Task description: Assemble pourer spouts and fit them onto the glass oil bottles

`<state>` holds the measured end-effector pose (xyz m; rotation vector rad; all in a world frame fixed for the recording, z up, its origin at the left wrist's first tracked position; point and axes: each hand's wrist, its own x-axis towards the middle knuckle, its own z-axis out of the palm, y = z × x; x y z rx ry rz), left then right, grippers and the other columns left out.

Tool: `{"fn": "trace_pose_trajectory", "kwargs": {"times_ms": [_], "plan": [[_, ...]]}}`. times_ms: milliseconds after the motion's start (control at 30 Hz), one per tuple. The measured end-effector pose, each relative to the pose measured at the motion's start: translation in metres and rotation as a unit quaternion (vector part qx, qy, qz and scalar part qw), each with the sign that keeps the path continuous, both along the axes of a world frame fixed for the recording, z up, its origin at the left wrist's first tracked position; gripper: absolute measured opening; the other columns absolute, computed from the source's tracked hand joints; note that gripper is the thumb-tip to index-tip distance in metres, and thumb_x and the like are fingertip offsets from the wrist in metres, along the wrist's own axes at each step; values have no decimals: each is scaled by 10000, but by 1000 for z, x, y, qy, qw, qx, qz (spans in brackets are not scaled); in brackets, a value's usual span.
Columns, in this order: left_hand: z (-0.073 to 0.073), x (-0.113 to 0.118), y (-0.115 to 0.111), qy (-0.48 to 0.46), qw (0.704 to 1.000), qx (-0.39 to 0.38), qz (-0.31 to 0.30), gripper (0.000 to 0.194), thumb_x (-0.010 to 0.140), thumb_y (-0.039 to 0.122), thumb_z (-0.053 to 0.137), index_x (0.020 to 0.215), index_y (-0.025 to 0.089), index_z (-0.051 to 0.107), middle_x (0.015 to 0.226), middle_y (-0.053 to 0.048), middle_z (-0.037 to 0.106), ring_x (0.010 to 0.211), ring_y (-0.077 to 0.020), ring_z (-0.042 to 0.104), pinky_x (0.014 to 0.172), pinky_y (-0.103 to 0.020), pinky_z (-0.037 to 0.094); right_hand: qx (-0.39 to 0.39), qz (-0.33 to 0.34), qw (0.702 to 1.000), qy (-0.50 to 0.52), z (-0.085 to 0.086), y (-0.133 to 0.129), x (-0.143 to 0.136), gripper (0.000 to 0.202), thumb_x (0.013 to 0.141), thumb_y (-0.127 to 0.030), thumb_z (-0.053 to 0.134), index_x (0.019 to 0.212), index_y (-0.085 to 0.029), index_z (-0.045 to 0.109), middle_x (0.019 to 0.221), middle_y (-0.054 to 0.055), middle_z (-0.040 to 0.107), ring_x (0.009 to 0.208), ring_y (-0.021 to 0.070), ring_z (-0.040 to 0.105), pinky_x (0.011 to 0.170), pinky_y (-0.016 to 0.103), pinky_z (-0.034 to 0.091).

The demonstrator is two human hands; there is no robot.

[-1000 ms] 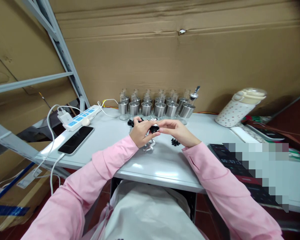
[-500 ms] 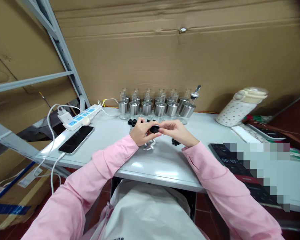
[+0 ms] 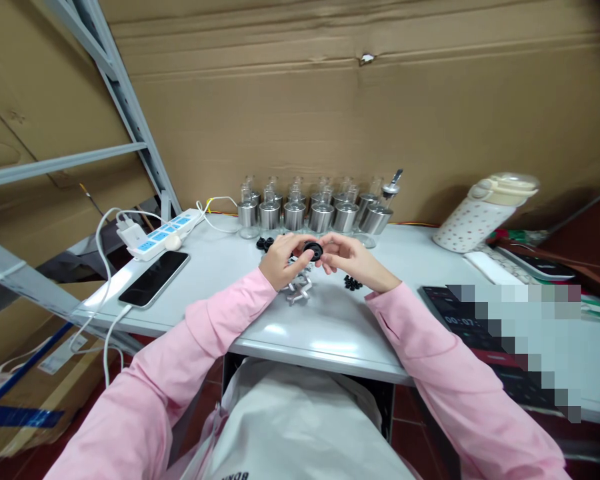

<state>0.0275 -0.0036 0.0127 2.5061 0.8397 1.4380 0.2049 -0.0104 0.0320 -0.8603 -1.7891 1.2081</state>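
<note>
Back from the front edge of the counter (image 3: 325, 323), left hand (image 3: 281, 260) and right hand (image 3: 355, 261) together clasp a black round part (image 3: 314, 251); open surface lines that edge.

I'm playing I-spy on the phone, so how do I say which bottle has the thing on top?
Find the brown cardboard sheet, then the rows of metal-jacketed glass bottles before it. Go to the rightmost bottle of the front row. It alone has a shiny, dark-tipped spout on its neck; its neighbours' glass necks are bare.
</note>
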Motion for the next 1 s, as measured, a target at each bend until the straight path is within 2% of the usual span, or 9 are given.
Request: {"fn": "trace_pose_trajectory", "kwargs": {"times_ms": [67,200,500,600,767,867,1000], "plan": [[-1,1,0,4,1000,-8,4,390,889,461,352,996,156,571,712,-8,564,674,-134,507,716,-276,381,-1,7,1000,18,-1,1,0,226,701,-288,627,845,-183,488,599,-30,585,489,88,504,445,218,382],[-2,1,-2,9,1000,-19,0,376,895,445,336,1022,160,546,756,-12,582,700,-135,519,724,-274,381,-4,11,999,39,-1,1,0,237,691,-278,643,831,-188,474,613,-34,563,539,102,548,432,214,426],[-4,1,0,32,999,-19,-1,317,873,390,360,1033,168,522,788,-13,600,712,-140,537,739,-290,354,-34,1,999,38,0,-2,-3,269,655,-227,653,828,-198,449,616,-27,618,581,138,629,452,230,494],[-3,0,-1,48,999,-24,1,289,833,347,393,1026,169,514,781,-6,601,693,-139,545,756,-310,330,-49,-6,998,36,0,-3,-5,270,630,-189,647,793,-200,433,643,-22,640,598,144,646,472,233,499],[-2,1,-2,73,996,-40,27,269,727,302,458,958,171,502,675,30,555,620,-133,523,758,-323,326,-25,-1,999,27,-4,-4,-7,267,605,-125,607,776,-203,419,623,-37,635,572,127,627,463,214,465],[-2,3,-2,64,997,-36,28,256,652,268,475,889,173,493,626,46,524,564,-125,479,741,-321,338,-7,8,1000,18,-6,-5,-8,265,606,-99,585,760,-207,398,609,-50,628,551,111,606,465,200,430],[-3,4,-2,41,999,-21,24,187,606,233,471,785,180,465,614,32,515,565,-133,445,708,-315,364,-4,26,1000,12,-6,-7,-9,260,629,-108,591,742,-212,381,574,-56,621,547,116,606,538,236,453]]}}
